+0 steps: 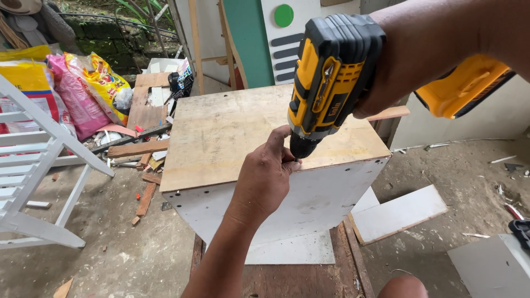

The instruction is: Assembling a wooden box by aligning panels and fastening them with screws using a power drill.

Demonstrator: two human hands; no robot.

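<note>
My right hand point(419, 60) grips a yellow and black cordless drill point(331, 77), pointed down at the near edge of a plywood-topped box point(221, 132). The drill's chuck tip meets the plywood right at that edge. My left hand point(265, 176) rests against the box's white front panel point(331, 198), with thumb and fingertips pinched right beside the drill tip. Whatever small thing the fingers pinch is hidden. Small holes dot the top of the white panel.
A white slatted wooden frame point(33, 160) stands at the left. Coloured sacks point(83, 94) and wood scraps point(138, 149) lie behind it. A loose white board point(397, 212) lies on the concrete floor to the right. A wooden base point(309, 276) sits under the box.
</note>
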